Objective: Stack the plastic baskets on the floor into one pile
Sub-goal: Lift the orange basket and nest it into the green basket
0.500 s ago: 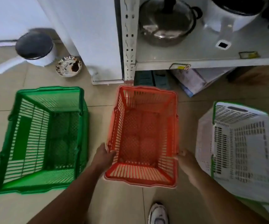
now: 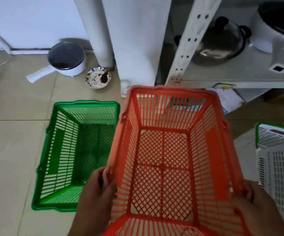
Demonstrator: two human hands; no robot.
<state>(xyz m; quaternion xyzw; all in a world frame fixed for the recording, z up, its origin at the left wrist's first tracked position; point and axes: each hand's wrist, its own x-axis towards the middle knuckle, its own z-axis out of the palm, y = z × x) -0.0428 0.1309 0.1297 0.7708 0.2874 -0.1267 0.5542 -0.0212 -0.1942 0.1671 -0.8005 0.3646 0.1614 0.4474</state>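
Note:
An orange plastic basket (image 2: 163, 160) fills the middle of the view, lifted off the floor and close to the camera. My left hand (image 2: 98, 189) grips its left rim and my right hand (image 2: 250, 200) grips its right rim. A green basket (image 2: 59, 150) stands on the tiled floor to the left, its right side partly hidden behind the orange one. At the right edge a white basket with green trim (image 2: 279, 160) leans tilted on the floor.
A white lidded pot with a handle (image 2: 66, 60) and a patterned dish (image 2: 97, 77) sit on the floor at the back. A white pillar (image 2: 134, 40) and a metal shelf (image 2: 240, 74) with a steel pot (image 2: 223, 43) stand behind the baskets.
Both hands have closed on the orange basket's rims and lifted it off the floor toward the camera. It now overlaps the green basket's right side.

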